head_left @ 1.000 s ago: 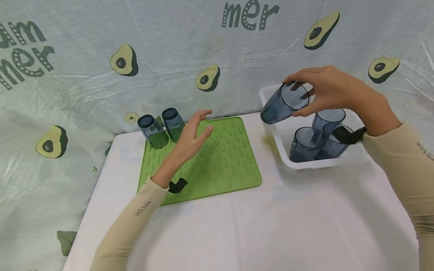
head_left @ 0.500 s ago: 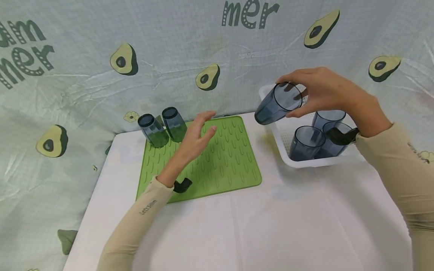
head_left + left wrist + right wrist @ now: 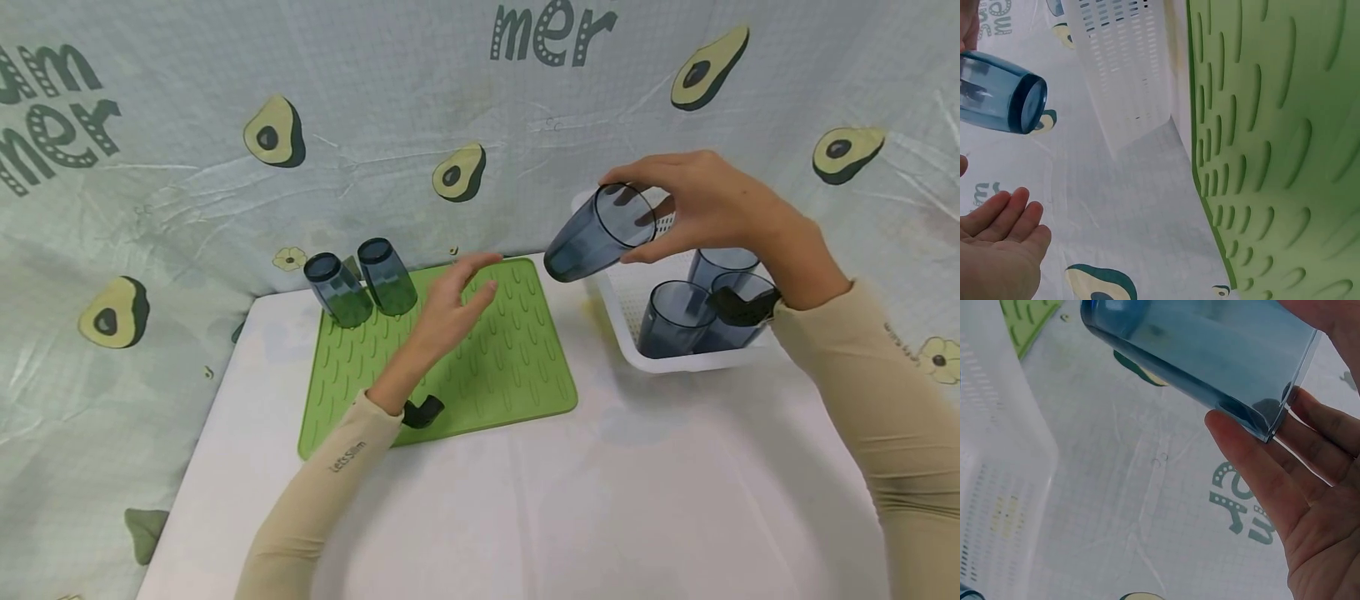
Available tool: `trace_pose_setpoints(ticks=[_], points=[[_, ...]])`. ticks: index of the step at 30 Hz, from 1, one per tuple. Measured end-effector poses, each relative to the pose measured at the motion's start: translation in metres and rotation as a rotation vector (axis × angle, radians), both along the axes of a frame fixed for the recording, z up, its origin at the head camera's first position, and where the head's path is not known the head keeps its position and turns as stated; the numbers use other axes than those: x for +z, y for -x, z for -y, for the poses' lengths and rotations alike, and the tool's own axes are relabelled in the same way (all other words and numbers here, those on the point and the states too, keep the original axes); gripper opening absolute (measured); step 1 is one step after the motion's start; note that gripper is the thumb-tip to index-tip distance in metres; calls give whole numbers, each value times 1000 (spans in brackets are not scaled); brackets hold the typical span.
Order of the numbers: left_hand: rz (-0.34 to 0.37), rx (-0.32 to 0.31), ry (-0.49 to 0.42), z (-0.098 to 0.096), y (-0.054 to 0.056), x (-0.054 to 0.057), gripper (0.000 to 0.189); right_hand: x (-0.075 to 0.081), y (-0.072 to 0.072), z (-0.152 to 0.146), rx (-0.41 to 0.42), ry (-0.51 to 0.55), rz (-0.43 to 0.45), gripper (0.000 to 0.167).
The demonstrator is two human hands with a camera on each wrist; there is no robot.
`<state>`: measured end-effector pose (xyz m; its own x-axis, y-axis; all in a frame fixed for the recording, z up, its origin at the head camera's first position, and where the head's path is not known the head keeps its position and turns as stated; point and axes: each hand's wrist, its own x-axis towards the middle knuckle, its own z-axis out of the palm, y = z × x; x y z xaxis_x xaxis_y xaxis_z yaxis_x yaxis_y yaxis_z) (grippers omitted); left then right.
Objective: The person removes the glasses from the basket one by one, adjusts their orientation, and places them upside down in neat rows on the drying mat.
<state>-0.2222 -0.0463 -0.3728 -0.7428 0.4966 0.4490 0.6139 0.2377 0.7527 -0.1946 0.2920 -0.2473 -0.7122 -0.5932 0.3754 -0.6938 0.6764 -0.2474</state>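
Note:
My right hand [image 3: 712,204] grips a blue tinted glass [image 3: 588,237] near its rim, thumb on one side and fingers on the other. The glass is tilted, base pointing down and left, in the air between the basket and the mat. In the right wrist view the glass [image 3: 1210,356] fills the top, with fingers at its rim. My left hand [image 3: 447,312] is raised over the green mat [image 3: 510,358], fingers relaxed and holding nothing. In the left wrist view this hand [image 3: 1004,244] is below the glass's base [image 3: 1029,103], apart from it.
Two upside-down glasses [image 3: 337,290] stand at the mat's back left corner. A white perforated basket [image 3: 637,362] on the right holds several upright glasses [image 3: 678,317]. A white cloth [image 3: 600,517] covers the table, and an avocado-print sheet [image 3: 375,100] hangs behind it.
My right hand has carried the glass leftward, away from above the basket toward the mat. My left hand has moved right over the mat, closer to the glass.

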Motion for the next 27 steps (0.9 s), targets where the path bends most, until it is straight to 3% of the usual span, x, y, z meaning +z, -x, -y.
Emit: trace_pose_setpoints(ticks=[13, 27], points=[[-17, -31, -78, -11, 2, -6, 44, -4, 2, 6, 43, 59, -22, 88], [-31, -76, -175, -20, 3, -6, 51, -4, 5, 14, 156, 136, -36, 92]])
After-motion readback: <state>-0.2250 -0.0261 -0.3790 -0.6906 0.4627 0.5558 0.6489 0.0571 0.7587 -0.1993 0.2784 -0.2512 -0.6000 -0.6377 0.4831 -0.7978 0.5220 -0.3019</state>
